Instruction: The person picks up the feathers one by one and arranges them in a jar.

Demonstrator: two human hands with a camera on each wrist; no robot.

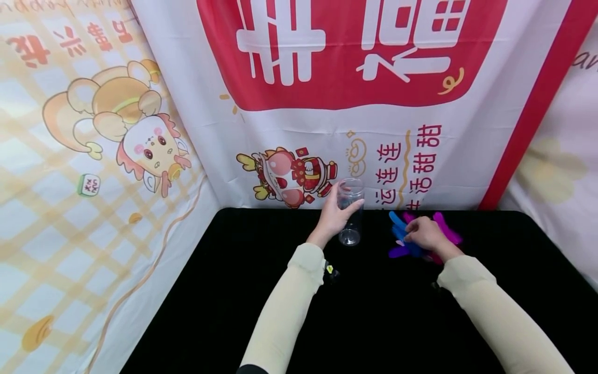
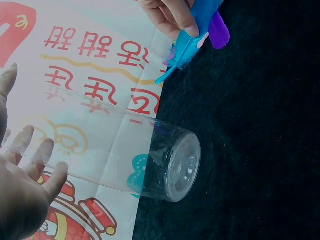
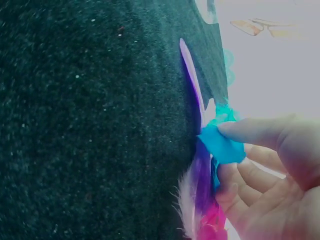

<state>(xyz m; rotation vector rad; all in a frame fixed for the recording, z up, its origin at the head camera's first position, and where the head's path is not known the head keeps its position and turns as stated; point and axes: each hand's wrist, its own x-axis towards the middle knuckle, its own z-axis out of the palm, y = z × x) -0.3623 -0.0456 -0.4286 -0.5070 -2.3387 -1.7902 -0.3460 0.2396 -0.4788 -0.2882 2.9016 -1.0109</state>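
Note:
A tall clear plastic jar (image 1: 350, 237) is in my left hand (image 1: 334, 215), whose fingers and thumb wrap round its upper part. Its round base (image 2: 183, 167) faces down near the black table; whether it touches the cloth I cannot tell. To the right, my right hand (image 1: 426, 234) pinches a blue feather (image 3: 222, 145) between thumb and fingers. Under and around that hand lies a pile of feathers: a purple feather (image 1: 397, 252), a magenta feather (image 1: 446, 228) and several others, partly covered by the hand. A pale fluffy feather (image 3: 186, 200) shows in the right wrist view.
The black tabletop (image 1: 374, 322) ends at a printed white and red cloth backdrop (image 1: 289, 119) close behind the jar and feathers. A patterned side curtain (image 1: 93, 208) hangs at the left, and a pale curtain (image 1: 556, 171) hangs at the right.

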